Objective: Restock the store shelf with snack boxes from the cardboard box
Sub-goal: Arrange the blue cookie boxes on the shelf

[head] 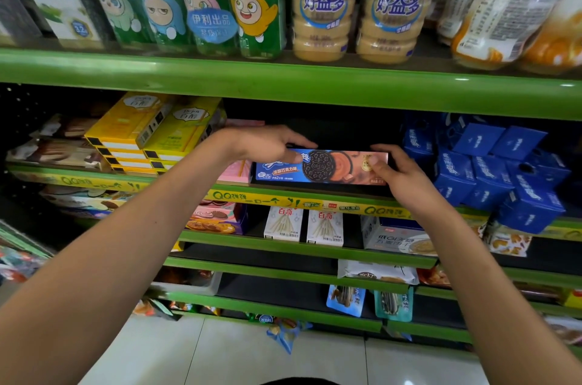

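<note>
Both of your hands are on one long Oreo box [321, 166], which stands on its long edge on the green shelf [283, 198], face toward you, just behind the yellow price strip along the shelf lip. Your left hand [267, 143] comes over the box's top left corner, fingers curled down across the top edge and thumb pressed on the blue front. Your right hand [400, 175] grips the right end, thumb on the front face near the gold seal and fingers wrapped round the end. Behind and above the box you have dark open room up to the underside of the upper green shelf [315, 85]. Touching or just beside the box's left end sits a pink box [234, 171], and farther left two stacks of yellow boxes [151, 135] lie tilted. To your right, past a narrow gap, blue boxes [491, 176] are piled loosely, some leaning out over the shelf edge. Beige drink bottles [362, 6] stand on the upper shelf, and white stick-biscuit boxes [304, 224] stand on the shelf below.
</note>
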The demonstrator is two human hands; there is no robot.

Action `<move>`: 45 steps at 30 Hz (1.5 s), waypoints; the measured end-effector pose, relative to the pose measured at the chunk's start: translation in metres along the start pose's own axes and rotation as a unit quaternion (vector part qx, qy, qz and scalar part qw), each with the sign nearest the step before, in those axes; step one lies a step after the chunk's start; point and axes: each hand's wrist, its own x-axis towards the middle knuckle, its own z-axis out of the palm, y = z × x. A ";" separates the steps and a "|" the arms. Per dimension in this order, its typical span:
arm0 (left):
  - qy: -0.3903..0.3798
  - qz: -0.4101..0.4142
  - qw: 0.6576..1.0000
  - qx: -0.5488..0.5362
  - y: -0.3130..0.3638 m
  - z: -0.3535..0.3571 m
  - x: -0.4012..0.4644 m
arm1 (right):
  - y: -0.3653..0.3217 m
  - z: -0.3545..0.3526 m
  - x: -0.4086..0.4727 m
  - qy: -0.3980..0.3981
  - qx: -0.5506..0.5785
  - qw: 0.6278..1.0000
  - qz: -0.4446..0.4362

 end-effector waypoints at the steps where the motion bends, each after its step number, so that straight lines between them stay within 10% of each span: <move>1: 0.003 -0.001 1.000 0.010 0.000 -0.001 -0.002 | 0.000 0.000 0.000 0.001 -0.002 1.000 -0.002; 9: 0.134 -0.049 0.987 0.069 -0.030 -0.007 -0.031 | 0.004 -0.003 0.001 0.001 -0.011 1.000 -0.013; 45: 0.198 -0.055 0.952 -0.227 -0.077 0.035 -0.047 | 0.001 -0.001 -0.001 -0.017 0.011 1.000 -0.001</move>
